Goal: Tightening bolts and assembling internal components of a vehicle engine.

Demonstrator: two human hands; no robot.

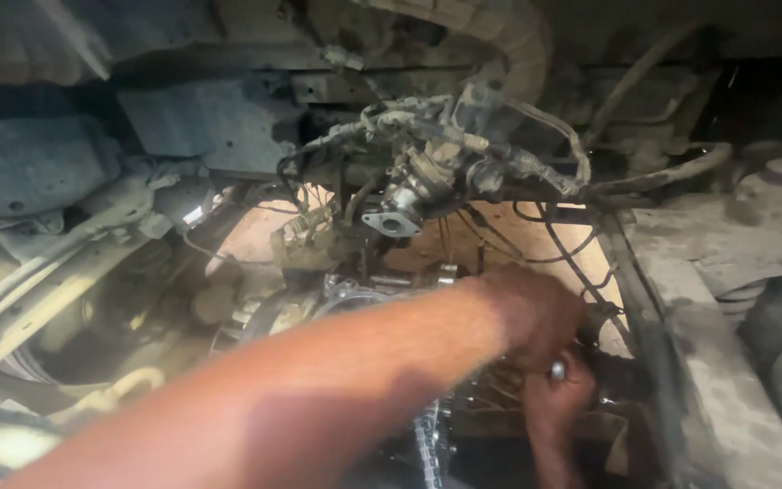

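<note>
1. The left hand (536, 312) reaches across, fingers curled down into the dark engine gap; what it grips I cannot tell.
2. The right hand (556, 398) rises from below, pinching a small shiny metal piece (557, 369); a chain (427, 444) hangs just beside.
3. Tangled wires (509, 163) hang above.

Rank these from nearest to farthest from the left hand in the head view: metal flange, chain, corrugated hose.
1. Chain, just lower left of the left hand.
2. Metal flange, above and left of it, among the wiring.
3. Corrugated hose, far above, at the top.
</note>
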